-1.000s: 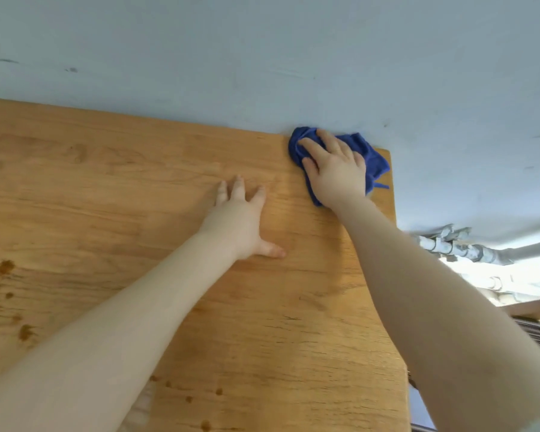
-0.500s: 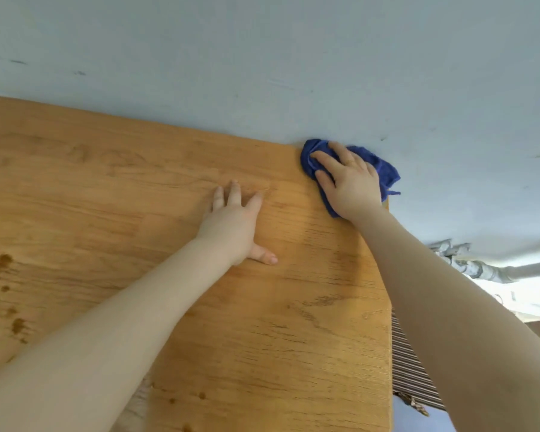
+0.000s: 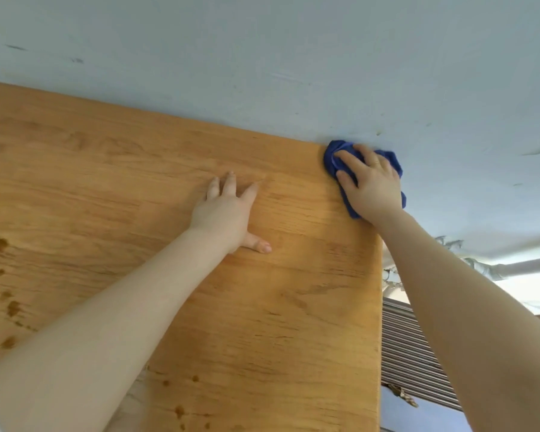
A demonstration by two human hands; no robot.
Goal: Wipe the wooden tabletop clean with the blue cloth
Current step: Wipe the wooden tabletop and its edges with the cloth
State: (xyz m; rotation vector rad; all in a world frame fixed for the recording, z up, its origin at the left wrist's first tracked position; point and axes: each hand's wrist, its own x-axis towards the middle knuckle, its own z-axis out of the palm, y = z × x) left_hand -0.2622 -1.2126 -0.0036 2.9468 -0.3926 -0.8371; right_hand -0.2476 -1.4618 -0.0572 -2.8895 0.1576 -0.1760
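Note:
The wooden tabletop (image 3: pixel 106 188) fills the left and middle of the head view, its far edge against a pale blue wall. A crumpled blue cloth (image 3: pixel 332 157) lies on the table's far right corner, partly over the edge. My right hand (image 3: pixel 371 185) presses down on the cloth, fingers spread over it and hiding most of it. My left hand (image 3: pixel 228 213) rests flat on the wood to the left of the cloth, fingers apart, holding nothing. Dark brown stains (image 3: pixel 0 244) dot the wood at the left, and several more sit near the bottom (image 3: pixel 181 410).
The pale blue wall (image 3: pixel 262 73) runs along the table's far edge. Past the right edge I see grey pipes (image 3: pixel 493 269) low on the wall and a ribbed grey panel (image 3: pixel 409 353) below table level.
My right hand has slid the cloth to the right, onto the far right corner and partly over the edge. My left hand stays flat in about the same spot.

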